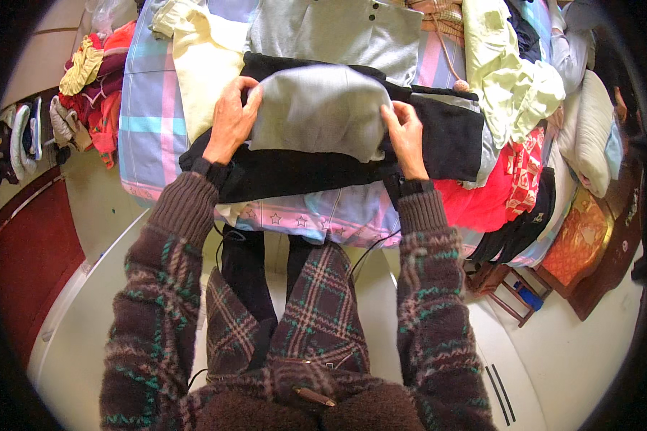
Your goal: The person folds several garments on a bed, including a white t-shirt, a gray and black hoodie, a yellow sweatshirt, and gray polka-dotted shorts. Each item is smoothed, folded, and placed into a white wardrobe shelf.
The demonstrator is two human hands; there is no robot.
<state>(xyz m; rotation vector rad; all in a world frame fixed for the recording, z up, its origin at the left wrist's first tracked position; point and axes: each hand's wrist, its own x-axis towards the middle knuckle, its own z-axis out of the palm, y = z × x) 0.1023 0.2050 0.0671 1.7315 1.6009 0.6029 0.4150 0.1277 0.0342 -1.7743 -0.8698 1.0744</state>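
Note:
Between my two hands hangs a light grey piece of cloth point(321, 113), its upper edge blurred and its lower part over black garments. My left hand point(233, 119) pinches its left edge; my right hand point(404, 132) grips its right edge. Black clothing point(302, 172) lies beneath, spread across the bed. A grey garment with dark buttons point(334, 37) lies flat just beyond. To the left is a pale yellow garment point(205, 64), and at the right a folded black garment point(453, 140) lies beside a pale green one point(496, 81).
The bed's plaid sheet point(151, 102) has a star border near me. Red clothing point(474, 202) lies at the right edge. More clothes point(102, 81) are piled at the far left. A pillow point(593, 134) and a small wooden stool point(509, 293) are at the right.

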